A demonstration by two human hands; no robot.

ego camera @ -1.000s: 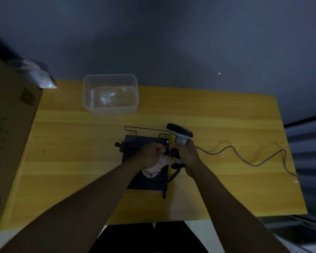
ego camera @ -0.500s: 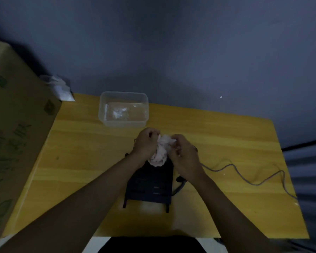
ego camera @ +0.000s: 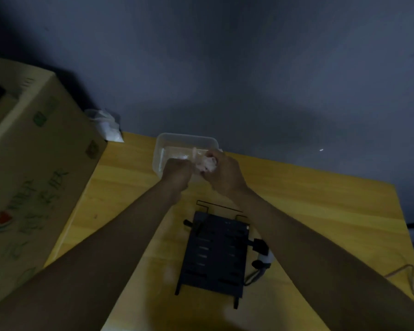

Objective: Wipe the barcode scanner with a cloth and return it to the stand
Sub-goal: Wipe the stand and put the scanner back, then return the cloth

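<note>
both hands have moved up and away from the black stand (ego camera: 214,253) and now sit over the clear plastic box (ego camera: 185,142) at the far side of the yellow table (ego camera: 308,211). the right hand (ego camera: 225,174) is closed around the crumpled pale cloth (ego camera: 206,164). the left hand (ego camera: 177,174) is curled into a fist just beside the cloth; i cannot tell if it grips anything. the barcode scanner (ego camera: 264,258) is by the right side of the stand, mostly hidden under the right arm, with its cable (ego camera: 406,271) trailing off to the right. a big cardboard box (ego camera: 34,163) stands on the left.
</note>
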